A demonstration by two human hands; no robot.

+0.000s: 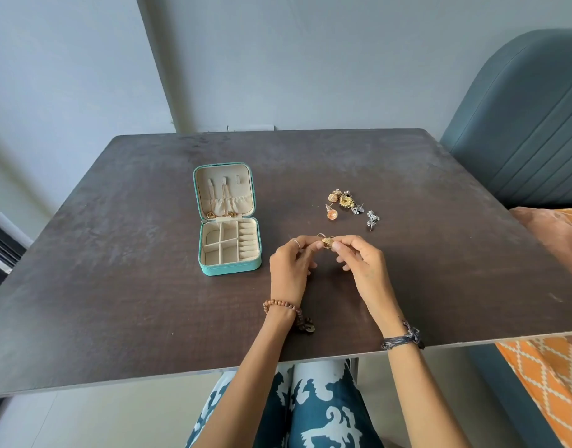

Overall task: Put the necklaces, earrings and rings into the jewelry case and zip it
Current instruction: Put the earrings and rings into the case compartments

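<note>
Both hands pinch one gold earring (326,243) above the dark table (116,286).
Left hand (289,270) and right hand (363,266) grip it with fingertips; the open teal jewelry case (228,221) sits left, loose earrings (346,202) beyond.

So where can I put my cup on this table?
Bare patches: left of the jewelry case, the far strip behind it, and the near right corner of the table. It is crowded around the earring pile and both hands holding a gold piece.
</note>
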